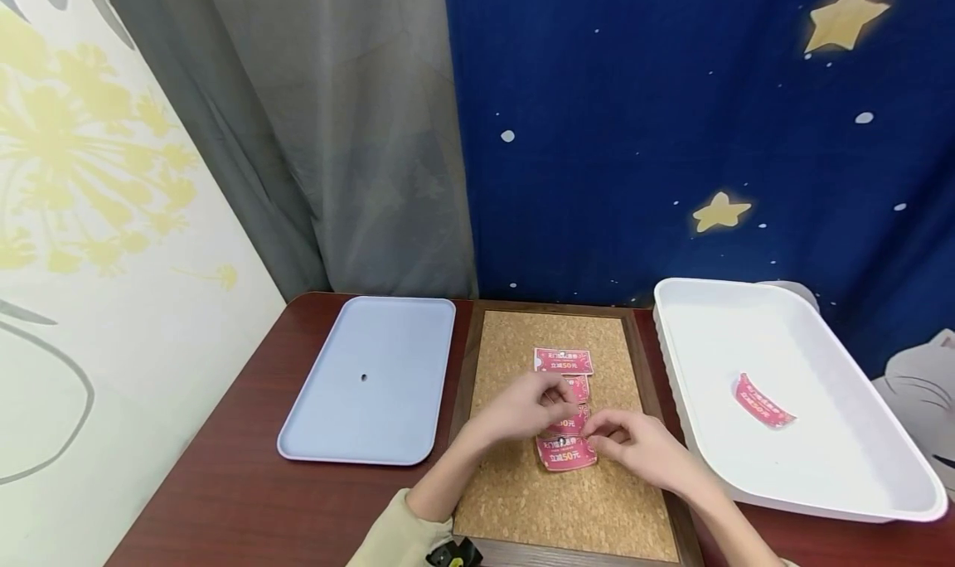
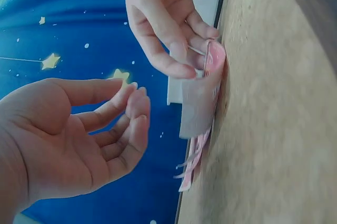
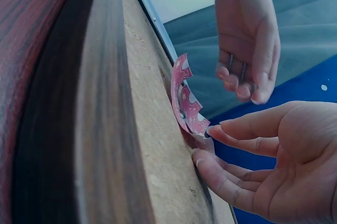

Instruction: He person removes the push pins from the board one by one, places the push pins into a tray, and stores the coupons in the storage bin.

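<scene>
Several pink coupons printed "50元" form a column on the framed cork board. My right hand pinches the right edge of the lowest coupon between thumb and fingertips; in the left wrist view that edge curls up off the cork. A small dark pin head shows on this coupon's upper part. Over the middle coupons hovers my left hand, its fingers loosely bent and thumb near the index fingertip. No object shows between the left fingers in the left wrist view.
Left of the board lies a pale blue tray with one small dark piece in it. A deep white tray stands at the right, holding a curled pink coupon. Behind the table hangs a blue star curtain.
</scene>
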A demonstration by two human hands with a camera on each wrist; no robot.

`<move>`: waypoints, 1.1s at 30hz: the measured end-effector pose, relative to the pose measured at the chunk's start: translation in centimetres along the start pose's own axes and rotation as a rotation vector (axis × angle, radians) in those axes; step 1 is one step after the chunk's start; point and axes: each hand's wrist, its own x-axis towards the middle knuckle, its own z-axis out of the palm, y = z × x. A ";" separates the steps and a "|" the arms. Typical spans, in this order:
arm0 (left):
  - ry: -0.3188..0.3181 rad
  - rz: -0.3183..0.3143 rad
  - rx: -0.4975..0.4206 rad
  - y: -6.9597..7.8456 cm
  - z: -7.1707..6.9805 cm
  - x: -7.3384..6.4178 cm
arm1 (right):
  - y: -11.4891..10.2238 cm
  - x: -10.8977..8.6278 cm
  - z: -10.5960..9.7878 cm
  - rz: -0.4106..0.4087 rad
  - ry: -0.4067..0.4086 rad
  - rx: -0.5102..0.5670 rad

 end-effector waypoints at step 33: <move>-0.147 -0.183 0.200 -1.3 1.2 0.1 | 0.8 0.5 1.1 -0.004 -0.019 0.003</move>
